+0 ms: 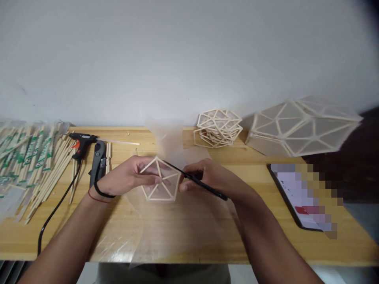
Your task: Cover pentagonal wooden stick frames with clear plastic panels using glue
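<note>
No text can be read — the chopstick wrappers [28, 152] show only green marks, illegible.

head camera – looks forward and down, close over the table [207, 228].

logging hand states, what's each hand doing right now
Left hand: closed on the pentagon stick frame.
Right hand: closed on a thin black tool, tip at the frame.

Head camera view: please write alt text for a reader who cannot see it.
The left hand holds a pentagon stick frame above a wooden table, while the right hand holds a thin black tool against it. More frames are stacked behind.
</note>
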Demonstrator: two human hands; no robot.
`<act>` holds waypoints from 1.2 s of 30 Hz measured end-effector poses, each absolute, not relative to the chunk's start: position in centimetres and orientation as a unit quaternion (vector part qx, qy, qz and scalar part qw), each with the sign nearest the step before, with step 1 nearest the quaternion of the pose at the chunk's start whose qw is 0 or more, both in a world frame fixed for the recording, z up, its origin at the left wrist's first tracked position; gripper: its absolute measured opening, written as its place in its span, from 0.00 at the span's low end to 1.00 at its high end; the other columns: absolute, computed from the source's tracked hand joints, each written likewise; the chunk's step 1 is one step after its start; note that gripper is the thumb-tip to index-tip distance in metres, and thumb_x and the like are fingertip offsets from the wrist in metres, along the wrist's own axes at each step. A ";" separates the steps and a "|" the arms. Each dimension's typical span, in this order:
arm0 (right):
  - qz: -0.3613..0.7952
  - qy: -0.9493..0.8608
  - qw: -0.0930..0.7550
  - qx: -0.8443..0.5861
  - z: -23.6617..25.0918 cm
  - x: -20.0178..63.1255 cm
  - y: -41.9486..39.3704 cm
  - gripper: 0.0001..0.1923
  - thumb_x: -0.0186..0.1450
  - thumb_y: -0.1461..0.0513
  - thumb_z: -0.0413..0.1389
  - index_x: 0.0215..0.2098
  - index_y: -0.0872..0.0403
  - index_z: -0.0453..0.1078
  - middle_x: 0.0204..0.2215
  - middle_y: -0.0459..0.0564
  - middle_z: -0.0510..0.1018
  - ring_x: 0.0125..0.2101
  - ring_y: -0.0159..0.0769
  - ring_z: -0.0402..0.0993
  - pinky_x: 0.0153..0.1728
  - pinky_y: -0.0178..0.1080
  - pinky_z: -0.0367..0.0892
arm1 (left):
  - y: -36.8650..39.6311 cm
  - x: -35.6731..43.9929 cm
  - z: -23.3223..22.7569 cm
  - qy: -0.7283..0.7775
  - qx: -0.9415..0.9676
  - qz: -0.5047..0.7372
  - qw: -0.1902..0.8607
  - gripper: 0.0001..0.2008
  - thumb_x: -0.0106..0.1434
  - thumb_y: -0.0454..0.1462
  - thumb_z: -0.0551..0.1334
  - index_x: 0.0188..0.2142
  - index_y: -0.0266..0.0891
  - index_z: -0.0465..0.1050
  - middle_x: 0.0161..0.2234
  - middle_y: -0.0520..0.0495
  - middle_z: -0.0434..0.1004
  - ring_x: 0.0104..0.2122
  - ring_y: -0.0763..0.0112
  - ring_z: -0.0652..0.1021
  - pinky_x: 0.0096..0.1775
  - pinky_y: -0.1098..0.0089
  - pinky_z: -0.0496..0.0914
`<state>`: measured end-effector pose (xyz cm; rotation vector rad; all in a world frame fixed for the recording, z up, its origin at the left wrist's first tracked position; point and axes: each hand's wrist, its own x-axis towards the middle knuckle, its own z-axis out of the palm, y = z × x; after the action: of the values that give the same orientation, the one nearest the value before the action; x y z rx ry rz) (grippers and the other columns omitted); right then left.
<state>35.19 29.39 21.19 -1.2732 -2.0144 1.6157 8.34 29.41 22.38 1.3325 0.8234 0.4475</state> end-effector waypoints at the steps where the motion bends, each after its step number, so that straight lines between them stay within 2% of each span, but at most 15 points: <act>1: 0.555 -0.694 0.130 -0.440 21.2 35.2 29.4 0.13 0.60 0.51 0.68 0.35 0.51 0.84 0.24 0.43 0.76 0.28 0.35 0.69 0.28 0.36 0.58 | 29.4 8.3 22.3 0.367 0.594 0.201 0.687 0.14 0.64 0.38 0.71 0.49 0.37 0.83 0.38 0.44 0.86 0.33 0.69 0.80 0.34 0.74 0.70; 4: 0.554 -0.692 0.135 -0.443 21.3 35.1 29.4 0.11 0.60 0.52 0.68 0.34 0.50 0.84 0.24 0.43 0.76 0.27 0.35 0.69 0.28 0.35 0.57 | 29.4 8.2 22.1 0.368 0.593 0.201 0.688 0.15 0.65 0.38 0.70 0.50 0.38 0.82 0.37 0.44 0.86 0.33 0.69 0.80 0.34 0.74 0.69; 8: 0.568 -0.682 0.157 -0.434 21.2 34.9 29.3 0.09 0.61 0.55 0.66 0.35 0.52 0.83 0.28 0.44 0.80 0.31 0.36 0.74 0.31 0.35 0.62 | 29.4 8.2 22.1 0.369 0.594 0.199 0.687 0.13 0.66 0.37 0.69 0.49 0.38 0.82 0.37 0.45 0.85 0.35 0.69 0.80 0.36 0.73 0.70; 16: 0.567 -0.678 0.158 -0.442 20.8 34.7 29.2 0.12 0.60 0.55 0.66 0.36 0.54 0.81 0.28 0.45 0.80 0.30 0.38 0.75 0.30 0.36 0.64 | 29.1 8.7 22.0 0.349 0.612 0.200 0.681 0.11 0.66 0.37 0.68 0.48 0.36 0.82 0.40 0.44 0.85 0.38 0.67 0.81 0.37 0.73 0.71; 22: 0.583 -0.669 0.162 -0.431 20.9 34.5 29.2 0.14 0.59 0.53 0.68 0.34 0.55 0.79 0.27 0.43 0.76 0.29 0.35 0.70 0.29 0.35 0.61 | 29.1 8.8 21.8 0.334 0.615 0.206 0.684 0.11 0.66 0.36 0.68 0.48 0.38 0.82 0.43 0.44 0.86 0.39 0.69 0.81 0.40 0.73 0.71; 26: 0.587 -0.670 0.167 -0.422 20.8 34.5 29.1 0.14 0.60 0.51 0.68 0.34 0.55 0.80 0.26 0.42 0.74 0.29 0.35 0.69 0.30 0.34 0.60 | 29.1 9.0 21.8 0.338 0.612 0.206 0.684 0.12 0.66 0.36 0.68 0.49 0.38 0.83 0.42 0.44 0.86 0.37 0.70 0.80 0.37 0.75 0.70; 31: 0.554 -0.694 0.160 -0.431 20.8 34.6 29.3 0.16 0.58 0.51 0.69 0.29 0.55 0.79 0.22 0.40 0.68 0.26 0.31 0.62 0.26 0.33 0.54 | 29.0 9.1 21.8 0.347 0.608 0.197 0.686 0.12 0.66 0.35 0.68 0.49 0.37 0.83 0.40 0.44 0.86 0.35 0.69 0.80 0.36 0.75 0.70; 36: 0.542 -0.704 0.159 -0.430 20.7 34.6 29.5 0.15 0.58 0.51 0.69 0.30 0.55 0.78 0.22 0.39 0.67 0.26 0.30 0.61 0.26 0.33 0.54 | 28.9 9.1 21.8 0.350 0.598 0.203 0.691 0.12 0.65 0.35 0.68 0.49 0.38 0.83 0.39 0.45 0.87 0.33 0.71 0.80 0.34 0.76 0.70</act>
<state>34.56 29.51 20.68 -1.2291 -2.0128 1.5493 9.14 28.90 21.84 1.3376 0.7822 0.4543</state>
